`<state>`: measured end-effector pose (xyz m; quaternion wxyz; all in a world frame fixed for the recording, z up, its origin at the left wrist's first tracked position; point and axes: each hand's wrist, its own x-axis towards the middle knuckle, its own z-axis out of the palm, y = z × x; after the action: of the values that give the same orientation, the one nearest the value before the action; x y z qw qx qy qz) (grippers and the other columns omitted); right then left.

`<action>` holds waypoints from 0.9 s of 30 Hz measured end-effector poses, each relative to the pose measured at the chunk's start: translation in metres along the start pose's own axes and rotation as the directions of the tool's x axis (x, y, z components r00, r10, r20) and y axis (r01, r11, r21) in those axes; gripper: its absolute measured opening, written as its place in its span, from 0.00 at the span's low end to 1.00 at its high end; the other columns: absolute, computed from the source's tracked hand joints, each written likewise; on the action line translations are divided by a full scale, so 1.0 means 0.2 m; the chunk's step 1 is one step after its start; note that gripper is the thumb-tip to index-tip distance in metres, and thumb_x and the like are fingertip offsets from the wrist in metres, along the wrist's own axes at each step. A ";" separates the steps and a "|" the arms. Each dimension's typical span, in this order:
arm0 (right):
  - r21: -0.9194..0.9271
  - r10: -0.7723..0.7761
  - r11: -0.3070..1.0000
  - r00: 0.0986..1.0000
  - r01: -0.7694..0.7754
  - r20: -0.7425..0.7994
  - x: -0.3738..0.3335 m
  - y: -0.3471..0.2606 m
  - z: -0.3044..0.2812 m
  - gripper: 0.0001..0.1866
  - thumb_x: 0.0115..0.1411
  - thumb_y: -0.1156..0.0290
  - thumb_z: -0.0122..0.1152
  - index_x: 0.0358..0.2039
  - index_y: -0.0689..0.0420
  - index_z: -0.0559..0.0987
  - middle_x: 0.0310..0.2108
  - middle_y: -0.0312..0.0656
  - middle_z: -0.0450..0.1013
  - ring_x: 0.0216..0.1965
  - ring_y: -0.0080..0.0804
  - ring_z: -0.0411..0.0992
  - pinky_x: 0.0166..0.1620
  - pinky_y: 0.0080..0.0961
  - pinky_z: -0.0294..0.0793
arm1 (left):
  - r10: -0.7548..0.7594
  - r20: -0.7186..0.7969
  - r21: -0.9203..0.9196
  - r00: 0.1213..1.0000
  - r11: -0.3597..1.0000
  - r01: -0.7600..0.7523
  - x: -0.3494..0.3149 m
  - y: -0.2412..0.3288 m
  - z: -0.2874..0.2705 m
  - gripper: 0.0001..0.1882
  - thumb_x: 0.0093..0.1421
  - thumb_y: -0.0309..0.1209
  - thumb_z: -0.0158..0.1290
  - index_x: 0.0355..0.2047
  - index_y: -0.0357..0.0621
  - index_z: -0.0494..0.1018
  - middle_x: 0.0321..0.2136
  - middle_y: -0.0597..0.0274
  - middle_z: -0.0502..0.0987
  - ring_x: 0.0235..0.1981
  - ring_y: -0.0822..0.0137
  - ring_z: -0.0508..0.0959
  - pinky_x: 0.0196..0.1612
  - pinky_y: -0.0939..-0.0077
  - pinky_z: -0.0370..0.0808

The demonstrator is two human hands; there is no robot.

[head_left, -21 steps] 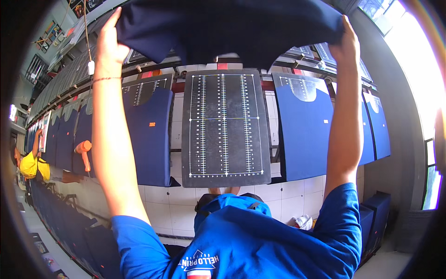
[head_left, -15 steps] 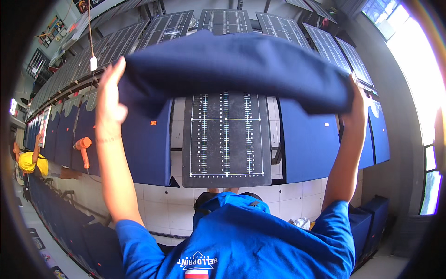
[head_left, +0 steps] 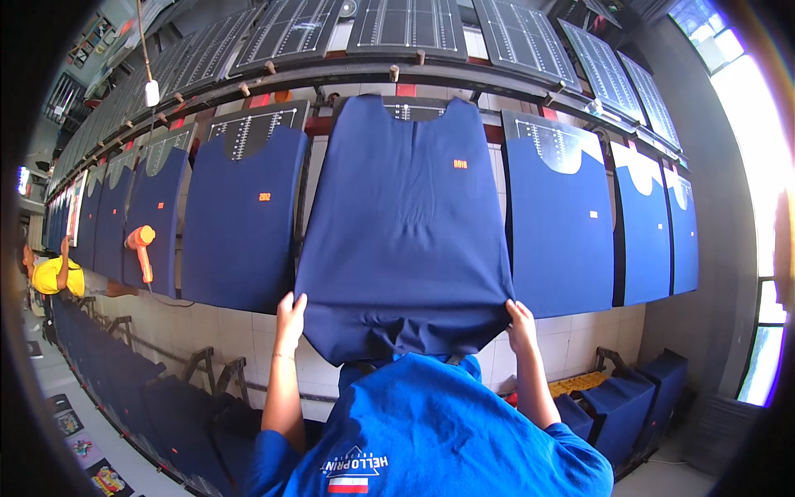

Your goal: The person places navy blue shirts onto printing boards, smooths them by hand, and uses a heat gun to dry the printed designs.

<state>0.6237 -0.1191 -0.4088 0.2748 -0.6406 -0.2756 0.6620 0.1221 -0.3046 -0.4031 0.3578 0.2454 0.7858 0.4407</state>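
- The dark blue fabric piece (head_left: 406, 224) is lying before you in the middle, over a dark printing board (head_left: 431, 108), whose far end is showing through the neck cut-out.
- Its long axis is running from near to far; the neck cut-out is pointing far, and the wider hem end is pointing to you.
- A small orange print (head_left: 460, 165) is sitting on its far right part; fine creases are running along its middle, and the near part is sagging in folds close to your body.
- On the left and on the right, neighbouring boards are carrying similar blue pieces (head_left: 240, 215); an orange blower (head_left: 142, 248) is resting on one at the left.
- Farther away, a row of black boards (head_left: 406, 29) with white scale lines is standing behind a dark rail.
- A bright window (head_left: 745, 166) is shining at the right, and a person in yellow (head_left: 60, 275) is working at the far left.
- Your left hand (head_left: 289, 323) is gripping the near left edge of the fabric, and your right hand (head_left: 521, 325) is gripping the near right edge.
- Both forearms are pointing far, spreading apart at either side of your body.
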 end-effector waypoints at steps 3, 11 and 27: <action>-0.076 0.094 0.992 0.994 -0.098 -0.051 -0.13 0.16 -0.08 0.10 0.64 0.58 0.64 0.39 0.49 0.79 0.37 0.28 0.75 0.40 0.20 0.71 0.44 0.28 0.68 | -0.190 -0.043 -0.012 0.981 0.982 0.190 -0.21 -0.18 -0.03 0.13 0.68 0.33 0.53 0.31 0.36 0.72 0.24 0.72 0.69 0.28 0.80 0.65 0.31 0.77 0.66; -0.226 0.260 0.930 0.953 -0.290 -0.154 -0.28 0.42 -0.24 0.09 0.63 0.61 0.65 0.41 0.49 0.81 0.36 0.28 0.75 0.40 0.20 0.72 0.43 0.23 0.70 | -0.359 -0.014 0.110 0.933 0.927 0.358 -0.49 -0.47 -0.09 0.17 0.66 0.35 0.56 0.23 0.43 0.66 0.18 0.74 0.63 0.22 0.79 0.61 0.24 0.74 0.59; -0.692 -0.734 -0.043 0.447 0.720 0.511 0.80 -0.88 1.01 0.26 0.62 0.67 0.62 0.59 0.59 0.72 0.57 0.52 0.72 0.59 0.51 0.69 0.62 0.40 0.67 | 0.734 0.137 0.531 0.665 0.512 -0.675 1.21 0.76 0.65 0.19 0.64 0.27 0.55 0.55 0.39 0.72 0.50 0.48 0.74 0.51 0.48 0.74 0.56 0.57 0.72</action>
<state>0.4190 0.1159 -0.3881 0.2229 -0.4388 -0.8533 0.1724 0.0835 0.0065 -0.4002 0.0213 0.6095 0.7251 0.3199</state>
